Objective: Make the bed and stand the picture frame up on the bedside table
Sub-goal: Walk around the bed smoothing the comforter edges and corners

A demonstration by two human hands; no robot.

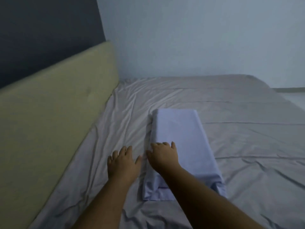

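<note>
A light blue pillow lies lengthwise on the grey bed sheet, near the middle of the bed. My right hand rests flat on the pillow's near left edge, fingers spread. My left hand lies palm down on the sheet just left of the pillow, fingers apart, holding nothing. The sheet is wrinkled between the pillow and the headboard. No picture frame or bedside table is in view.
A pale yellow-green padded headboard runs along the left side of the bed. A dark wall panel rises above it, and a light wall stands behind the bed. The bed's far right edge drops off.
</note>
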